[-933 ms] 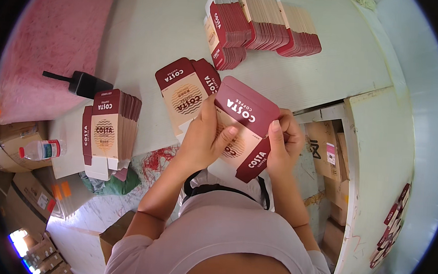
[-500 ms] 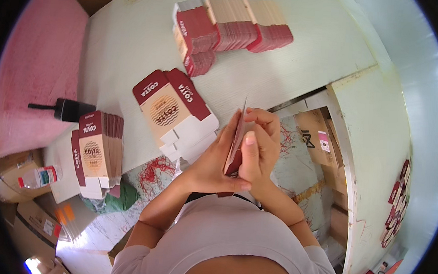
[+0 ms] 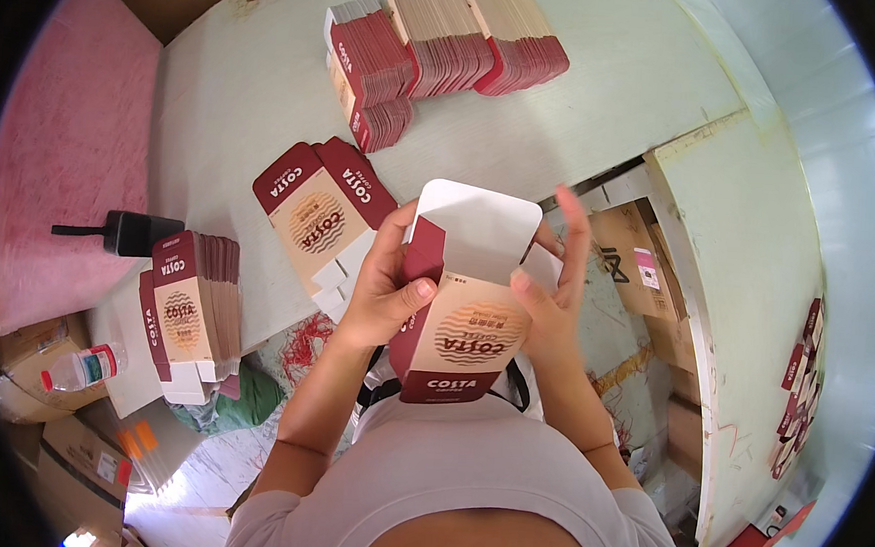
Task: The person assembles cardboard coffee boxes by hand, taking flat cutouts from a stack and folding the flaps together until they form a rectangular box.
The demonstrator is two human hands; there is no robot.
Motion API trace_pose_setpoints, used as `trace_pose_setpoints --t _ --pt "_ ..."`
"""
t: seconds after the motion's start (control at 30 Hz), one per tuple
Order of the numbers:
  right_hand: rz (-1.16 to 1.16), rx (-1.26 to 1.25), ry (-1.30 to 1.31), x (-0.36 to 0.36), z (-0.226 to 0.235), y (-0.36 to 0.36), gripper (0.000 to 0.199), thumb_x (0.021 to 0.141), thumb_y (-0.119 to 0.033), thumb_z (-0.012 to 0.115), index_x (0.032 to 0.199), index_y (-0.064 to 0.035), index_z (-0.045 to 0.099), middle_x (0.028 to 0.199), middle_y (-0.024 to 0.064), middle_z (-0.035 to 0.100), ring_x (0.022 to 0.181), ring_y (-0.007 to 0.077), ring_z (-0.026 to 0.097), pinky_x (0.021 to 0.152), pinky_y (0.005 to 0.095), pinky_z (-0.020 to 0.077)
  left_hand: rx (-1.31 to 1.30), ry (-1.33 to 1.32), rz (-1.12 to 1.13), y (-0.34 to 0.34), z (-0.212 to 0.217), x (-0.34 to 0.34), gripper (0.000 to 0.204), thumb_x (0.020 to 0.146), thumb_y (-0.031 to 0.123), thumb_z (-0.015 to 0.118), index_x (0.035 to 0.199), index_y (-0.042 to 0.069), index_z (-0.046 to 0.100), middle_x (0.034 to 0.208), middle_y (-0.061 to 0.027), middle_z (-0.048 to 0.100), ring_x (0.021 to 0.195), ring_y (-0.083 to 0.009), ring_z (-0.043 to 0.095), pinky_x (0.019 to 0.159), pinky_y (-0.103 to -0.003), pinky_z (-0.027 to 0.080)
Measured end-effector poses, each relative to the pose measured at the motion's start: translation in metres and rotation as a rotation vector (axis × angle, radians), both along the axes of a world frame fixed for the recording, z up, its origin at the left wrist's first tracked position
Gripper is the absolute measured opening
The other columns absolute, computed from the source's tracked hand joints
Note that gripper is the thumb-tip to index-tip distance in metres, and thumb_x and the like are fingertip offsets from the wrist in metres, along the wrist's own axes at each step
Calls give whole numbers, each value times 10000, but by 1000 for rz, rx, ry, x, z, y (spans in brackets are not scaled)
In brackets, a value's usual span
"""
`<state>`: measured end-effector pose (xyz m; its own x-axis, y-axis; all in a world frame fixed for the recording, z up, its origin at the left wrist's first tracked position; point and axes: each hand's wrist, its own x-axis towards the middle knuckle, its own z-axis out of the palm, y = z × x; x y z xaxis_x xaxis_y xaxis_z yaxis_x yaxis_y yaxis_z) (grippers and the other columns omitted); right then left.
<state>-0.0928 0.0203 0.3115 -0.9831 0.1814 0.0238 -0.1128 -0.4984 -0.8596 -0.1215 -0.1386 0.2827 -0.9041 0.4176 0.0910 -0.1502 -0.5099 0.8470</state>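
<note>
A beige and dark red folding carton (image 3: pixel 469 326) is opened into a box shape in front of my chest. Its white inside and a raised white flap show at the top. My left hand (image 3: pixel 381 300) grips its left side, thumb on the front edge and fingers behind. At the right side, my right hand (image 3: pixel 553 311) has its thumb on the front panel; the index finger points up and the other fingers are partly hidden by a side flap. Just beyond my left hand, a flat carton blank (image 3: pixel 311 216) lies on the table.
Stacks of flattened cartons (image 3: pixel 436 48) stand at the back of the pale table (image 3: pixel 237 111). Another stack (image 3: pixel 195 304) sits at the left, near a black handled object (image 3: pixel 137 234) and a plastic bottle (image 3: pixel 86 365). Cardboard boxes (image 3: pixel 639 256) are below the table's right edge.
The carton between my hands was flat and edge-on; now it is opened out with its front towards me. My hands have moved apart to its two sides.
</note>
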Motion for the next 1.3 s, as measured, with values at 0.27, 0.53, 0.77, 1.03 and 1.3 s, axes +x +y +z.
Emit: trace_pose_setpoints --t 0.27,0.53,0.77,1.03,1.3 --pt "-249 388 0 14 -48 0 494 732 4 609 1152 -61 356 996 35 400 926 133 413 856 261 344 -539 99 32 5 8 39 967 684 279 696 1384 34 76 1348 -152 262 1243 -289 286 993 -392 297" --pt "-275 365 116 36 -53 2 313 852 -177 531 1073 -23 371 1118 105 393 997 183 403 894 295 317 -425 2 -46 33 15 20 590 815 269 610 1269 20 328 1209 -153 418 1101 -260 434 915 -382 377" --pt "-496 420 224 58 -47 31 204 853 -211 531 800 -36 442 1114 136 425 934 204 431 799 285 360 -693 173 -91 63 0 23 569 838 423 561 1173 -5 390 1100 -177 472 939 -259 504 750 -363 480" --pt "-546 538 175 61 -47 44 214 855 -218 523 790 -32 438 1138 159 420 939 229 445 790 292 368 -727 351 -88 73 0 9 502 848 369 569 1162 21 388 1076 -177 478 902 -259 518 726 -361 498" --pt "-622 682 297 61 -54 52 206 858 -216 522 860 -20 457 1036 180 480 904 288 496 758 333 405 -693 573 -30 84 -14 2 542 837 384 586 1131 -31 399 1019 -174 499 894 -254 511 721 -337 473"
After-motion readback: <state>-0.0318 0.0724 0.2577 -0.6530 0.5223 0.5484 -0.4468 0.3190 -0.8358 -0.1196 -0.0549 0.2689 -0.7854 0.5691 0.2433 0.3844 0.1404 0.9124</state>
